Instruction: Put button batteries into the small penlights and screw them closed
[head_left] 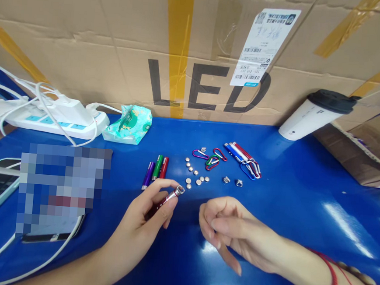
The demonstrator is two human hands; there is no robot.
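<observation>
My left hand grips a slim red keychain flashlight, its silver end with a small loop pointing up and right. To its right, above the table, is my right hand. Its thumb lies against curled fingers and one finger stretches down; anything between them is hidden. Beyond the left hand lie a purple tube, a green tube and a red tube. Several button cells are scattered past the gap between the hands. Two small metal end caps, a left one and a right one, lie nearby.
Small carabiners and several tubes with carabiners attached lie farther back. A tissue pack, a power strip and a partly blurred phone are leftward. A lidded cup leans at right. A large carton closes off the back.
</observation>
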